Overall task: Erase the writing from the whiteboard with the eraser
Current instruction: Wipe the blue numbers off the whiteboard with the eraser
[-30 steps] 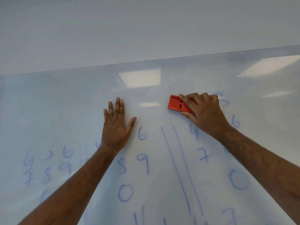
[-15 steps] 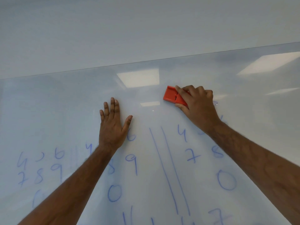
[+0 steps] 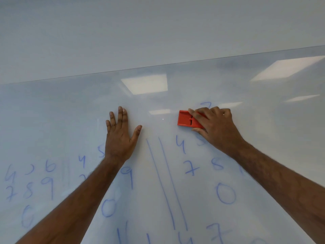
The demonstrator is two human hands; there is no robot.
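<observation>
A glossy whiteboard [image 3: 175,103] is seen filling the lower part of the view, its straight upper edge running slightly uphill toward the right. Ceiling lights are reflected in its surface. Blue writing [image 3: 182,146] is spread over the lower half: digits in loose columns, a pair of long slanted lines between them, and large zeros further down; some digits at the far left look faint and smudged. A red rectangular eraser [image 3: 184,119] with two dark slots is pressed flat against the board, just above a blue 4, lying roughly horizontal.
</observation>
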